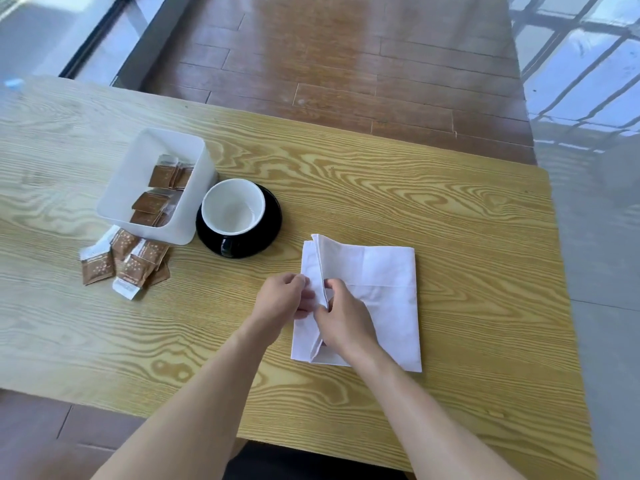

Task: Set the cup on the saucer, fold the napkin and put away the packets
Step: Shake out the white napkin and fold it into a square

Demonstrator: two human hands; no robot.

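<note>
A white napkin (381, 292) lies partly folded on the wooden table, its left edge doubled over. My left hand (282, 296) pinches that left edge from the outside. My right hand (343, 317) grips the same folded edge from the inside, its fingers tucked under the flap. A cup (232, 206), white inside and black outside, stands on a black saucer (270, 223) to the upper left of the napkin. Several brown and white packets (128, 261) lie loose on the table, and more packets (162, 192) sit inside a white plastic box (138, 174).
The wooden table (450, 202) ends at a right edge close to the napkin and a near edge by my forearms. Beyond it is brown plank floor (346, 57). The box touches the saucer's left side.
</note>
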